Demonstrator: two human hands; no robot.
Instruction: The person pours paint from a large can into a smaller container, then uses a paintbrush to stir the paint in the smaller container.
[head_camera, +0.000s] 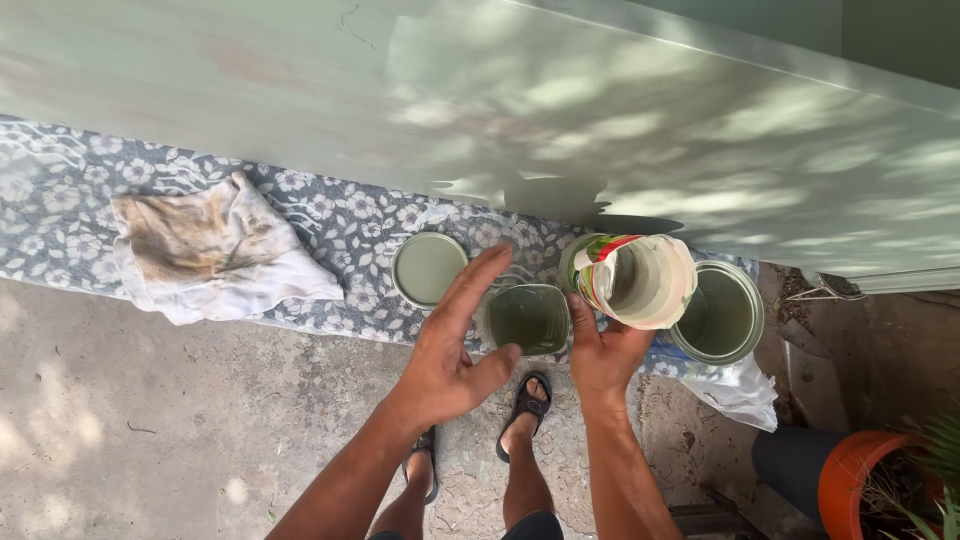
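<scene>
Outdoors, a flowered cloth (330, 225) lies on concrete below a pale green board (500, 100). Right-hand fingers (583, 320) wrap a tilted cut bottle (640, 280). Left-hand fingers (478, 285) spread flat beside a glass jar (528, 318) between both hands, a lid (429, 268) just beyond them.

Cut-open plastic bottle (640, 280) in right hand (603, 355), tipped on side, mouth toward camera; pale cream inside, wrap label (592, 275) red, green, white at left rim. Open round paint tin (722, 312) just right, green inside. Round lid (430, 268) left, green. Small container (527, 318) between, green liquid
</scene>
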